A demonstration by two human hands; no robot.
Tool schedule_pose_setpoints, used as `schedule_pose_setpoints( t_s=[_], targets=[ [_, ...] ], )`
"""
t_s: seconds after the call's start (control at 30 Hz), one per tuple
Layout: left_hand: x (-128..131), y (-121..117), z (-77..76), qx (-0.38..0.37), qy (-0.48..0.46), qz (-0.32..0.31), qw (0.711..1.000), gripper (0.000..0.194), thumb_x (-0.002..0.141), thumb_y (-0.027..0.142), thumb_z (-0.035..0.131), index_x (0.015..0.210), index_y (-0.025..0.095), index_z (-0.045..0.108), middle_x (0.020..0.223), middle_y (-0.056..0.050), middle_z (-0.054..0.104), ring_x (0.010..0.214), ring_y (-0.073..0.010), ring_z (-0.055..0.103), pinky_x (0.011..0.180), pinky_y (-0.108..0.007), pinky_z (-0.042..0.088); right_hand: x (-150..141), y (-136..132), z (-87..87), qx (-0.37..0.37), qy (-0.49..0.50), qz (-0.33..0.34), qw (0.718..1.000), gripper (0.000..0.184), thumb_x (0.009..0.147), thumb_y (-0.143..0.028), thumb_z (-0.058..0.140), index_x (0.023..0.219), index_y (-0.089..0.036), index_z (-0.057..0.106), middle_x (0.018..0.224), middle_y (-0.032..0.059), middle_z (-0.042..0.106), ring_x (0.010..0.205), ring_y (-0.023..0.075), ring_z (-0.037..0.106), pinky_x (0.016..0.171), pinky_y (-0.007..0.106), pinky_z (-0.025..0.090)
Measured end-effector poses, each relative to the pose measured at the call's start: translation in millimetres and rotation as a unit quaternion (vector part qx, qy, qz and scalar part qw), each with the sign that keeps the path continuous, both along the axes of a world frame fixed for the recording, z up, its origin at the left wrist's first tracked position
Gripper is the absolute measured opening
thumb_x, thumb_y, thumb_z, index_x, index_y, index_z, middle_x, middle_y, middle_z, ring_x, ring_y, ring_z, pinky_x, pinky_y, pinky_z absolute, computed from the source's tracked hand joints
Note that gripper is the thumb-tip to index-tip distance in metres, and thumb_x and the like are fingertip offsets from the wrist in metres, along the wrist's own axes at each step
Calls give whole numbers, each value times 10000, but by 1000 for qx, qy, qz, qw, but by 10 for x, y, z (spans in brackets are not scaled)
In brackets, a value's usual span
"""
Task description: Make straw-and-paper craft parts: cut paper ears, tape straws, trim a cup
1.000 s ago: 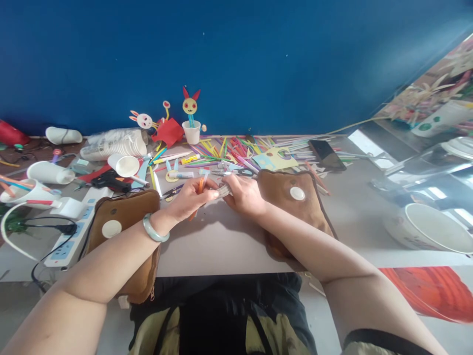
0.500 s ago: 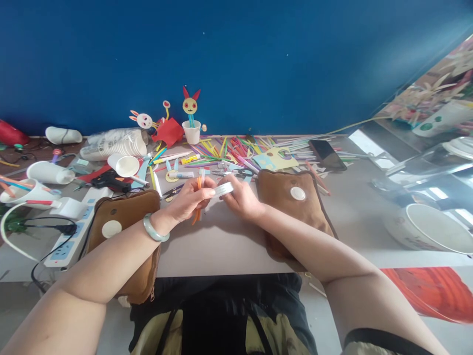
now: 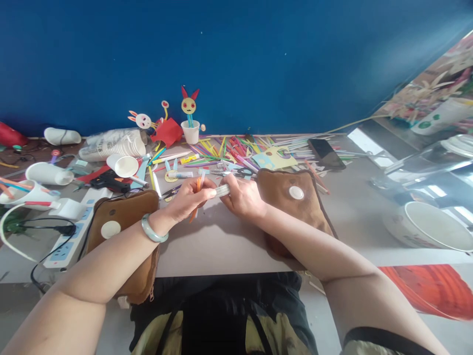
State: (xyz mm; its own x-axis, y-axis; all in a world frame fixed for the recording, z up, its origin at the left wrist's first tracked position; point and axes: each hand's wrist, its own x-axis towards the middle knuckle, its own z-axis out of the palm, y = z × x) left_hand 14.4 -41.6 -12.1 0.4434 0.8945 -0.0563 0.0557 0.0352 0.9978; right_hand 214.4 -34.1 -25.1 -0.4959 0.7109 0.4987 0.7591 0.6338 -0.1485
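My left hand point(image 3: 191, 198), with a pale bangle at its wrist, is closed in a pinch above the table's middle. Bent orange strips point(image 3: 194, 215) and a clear, thin piece stick out between its fingers. A small whitish piece point(image 3: 222, 190) spans the gap between both hands; its exact kind cannot be made out. My left thumb presses on one end of it. Curled fingers of my right hand point(image 3: 244, 198) grip its other end and partly cover it. Just beyond the hands lie scissors point(image 3: 242, 172), a capped white tube point(image 3: 183, 174) and a rabbit-shaped paper cutout point(image 3: 171, 174).
Brown pouches point(image 3: 120, 222) point(image 3: 314, 199) lie on either side. At the left are a power strip point(image 3: 72, 236), a black glue gun point(image 3: 108, 181) and paper cups point(image 3: 127, 166). Colourful strips point(image 3: 229, 148), a phone point(image 3: 327, 154) and a bowl point(image 3: 417, 231) are around.
The whitish piece has turned between my hands and now shows a ribbed, duller side. My right hand has closed in slightly around it. The left hand has barely moved.
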Motion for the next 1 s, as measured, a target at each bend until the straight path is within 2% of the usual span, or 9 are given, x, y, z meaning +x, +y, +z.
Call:
schedule_pose_setpoints(
  t_s=[0.13, 0.37, 0.7, 0.87, 1.0],
  targets=[
    [2, 7, -8, 0, 8, 9, 1000, 235, 833, 417, 668, 866, 190, 619, 580, 53, 512, 370, -67, 443, 294, -179, 296, 6, 4, -10, 13, -38, -4, 999, 323, 1005, -402, 347, 945, -153, 544, 712, 74, 631, 554, 177, 520, 552, 312, 262],
    [16, 4, 33, 18, 23, 17, 999, 153, 837, 333, 633, 838, 181, 614, 576, 54, 512, 458, -64, 446, 406, -179, 354, -13, -2, 6, 19, -88, -26, 996, 296, 994, -368, 387, 934, -139, 565, 721, 81, 624, 590, 195, 544, 576, 330, 260],
    [48, -16, 96, 7, 25, 18, 999, 142, 815, 308, 631, 787, 173, 600, 574, 52, 499, 456, -58, 423, 411, -185, 333, -38, -45, 72, 32, -150, -39, 987, 294, 995, -347, 400, 944, -130, 592, 746, 94, 634, 612, 206, 530, 596, 339, 250],
    [66, -20, 106, 4, 32, 28, 999, 141, 789, 285, 629, 734, 169, 570, 568, 49, 494, 446, -54, 414, 399, -183, 313, -40, -44, 66, 43, -129, -28, 990, 286, 993, -349, 397, 914, -142, 577, 722, 86, 623, 591, 200, 514, 588, 334, 245],
    [53, -10, 69, -16, 5, 32, 999, 111, 805, 282, 598, 779, 176, 578, 569, 56, 500, 442, -58, 417, 418, -185, 333, -43, -19, 11, 6, -37, -15, 999, 263, 986, -355, 388, 926, -163, 557, 740, 64, 636, 570, 173, 497, 563, 299, 249]
  ],
)
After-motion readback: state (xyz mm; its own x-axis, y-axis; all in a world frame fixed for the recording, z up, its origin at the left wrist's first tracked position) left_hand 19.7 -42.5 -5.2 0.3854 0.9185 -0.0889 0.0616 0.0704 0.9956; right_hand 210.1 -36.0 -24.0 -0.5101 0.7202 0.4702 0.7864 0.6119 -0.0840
